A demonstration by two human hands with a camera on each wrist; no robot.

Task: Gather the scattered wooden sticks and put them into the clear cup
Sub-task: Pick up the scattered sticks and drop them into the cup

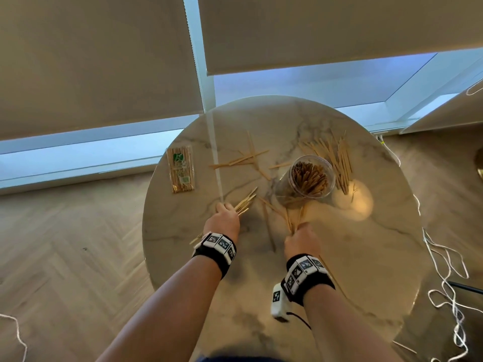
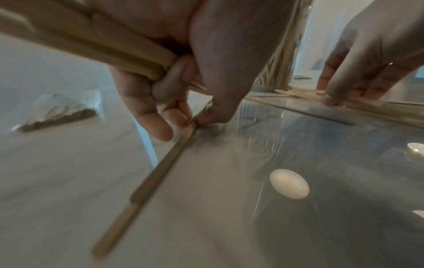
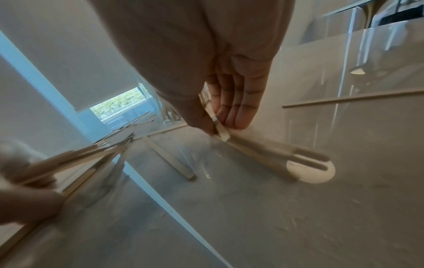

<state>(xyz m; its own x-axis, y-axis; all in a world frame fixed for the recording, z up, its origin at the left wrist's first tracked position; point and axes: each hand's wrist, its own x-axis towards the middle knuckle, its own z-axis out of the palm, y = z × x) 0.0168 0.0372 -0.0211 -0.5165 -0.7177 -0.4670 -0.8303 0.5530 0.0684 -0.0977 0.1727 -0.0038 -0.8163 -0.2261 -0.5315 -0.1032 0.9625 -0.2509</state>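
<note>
From the head camera, a round marble desk (image 1: 339, 257) carried one clear cup (image 1: 311, 176), already packed with wooden sticks and standing toward the 1 o'clock part of the top. The left hand (image 1: 226, 218) sat at about 8 o'clock from the cup, its fingers curled round a bundle of sticks (image 1: 244, 202) that fanned out toward 1 o'clock. The right hand (image 1: 302, 240) lay at 6 o'clock from the cup, closed on a few loose sticks (image 1: 288, 218) lying on the desk. One heap of sticks (image 1: 332, 155) lay just behind the cup at 1 o'clock, and a scatter of roughly eight (image 1: 247, 158) lay at 10 o'clock. One sealed packet of sticks (image 1: 180, 168) lay near the 9 o'clock edge. Each wrist wore one black band with markers.

From the left wrist camera, the left hand (image 2: 183, 63) gripped the bundle (image 2: 87, 41) against the palm while thumb and fingers (image 2: 160, 127) pinched one more stick (image 2: 160, 172) lying on the desk. The right hand (image 2: 367, 59) showed at 2 o'clock, fingertips down on sticks.

From the right wrist camera, the right hand (image 3: 218, 72) pinched a stick's end (image 3: 221, 130) between thumb and narrow, nearly straight fingers (image 3: 236, 108); about three blurred sticks (image 3: 275, 156) ran from the pinch toward 4 o'clock. One stick (image 3: 169, 157) lay apart at 7 o'clock from the pinch, another (image 3: 353, 98) at 2 o'clock.
</note>
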